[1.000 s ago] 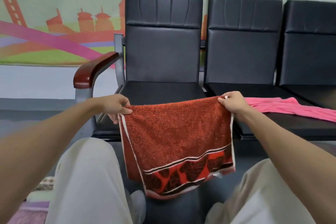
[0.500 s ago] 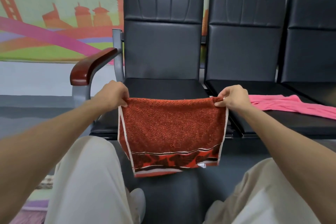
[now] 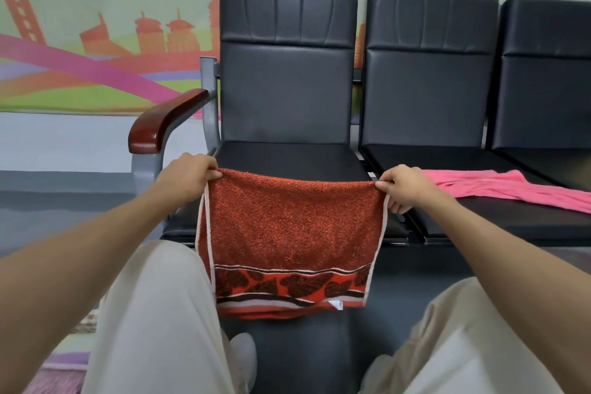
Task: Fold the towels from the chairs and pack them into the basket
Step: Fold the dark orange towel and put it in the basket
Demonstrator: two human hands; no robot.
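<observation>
Head-worn view, forward and downward

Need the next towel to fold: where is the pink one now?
Head view, right side: the pink towel lies on the second chair's seat, just past the right hand holding the red towel.

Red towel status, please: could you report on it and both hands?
Top corners pinched by left hand and right hand. The red towel hangs flat between them. A pink towel lies on the next seat.

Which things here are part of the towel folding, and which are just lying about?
Job: red towel, held at its top corners by left hand and right hand; pink towel lying on a black chair.
Just there: wall mural; wooden armrest.
</observation>
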